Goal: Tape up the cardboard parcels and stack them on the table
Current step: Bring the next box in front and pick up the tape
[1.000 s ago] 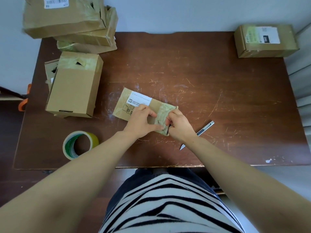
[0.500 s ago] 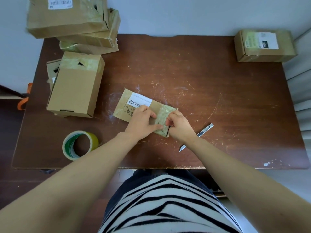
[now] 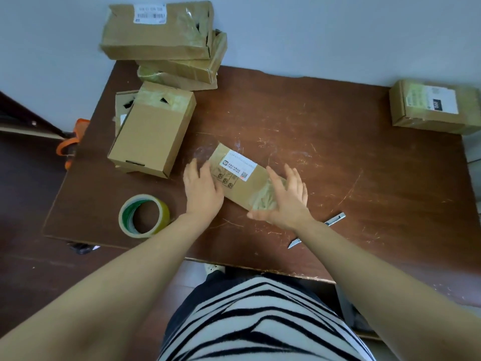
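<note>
From the head camera, 1 brown wooden table [image 3: 325, 142] carries 6 visible cardboard parcels. A flat parcel [image 3: 243, 179] with 1 white label lies at the middle of the table, crumpled clear tape over its right end. The left hand [image 3: 203, 188] rests flat on its left end, fingers spread and not curled around anything. The right hand [image 3: 283, 201] is also spread flat at the taped right end; whether the palm touches the tape I cannot tell. At the back left, 3 taped parcels [image 3: 158, 32] sit in 1 stack. In front of it, 1 plain box [image 3: 153, 131] rests on another, mostly hidden parcel. 1 labelled box [image 3: 434, 108] sits well apart at the back right corner. 1 roll of tape [image 3: 144, 216] lies near the left hand, and 1 utility knife [image 3: 335, 220] lies partly under the right wrist.
</note>
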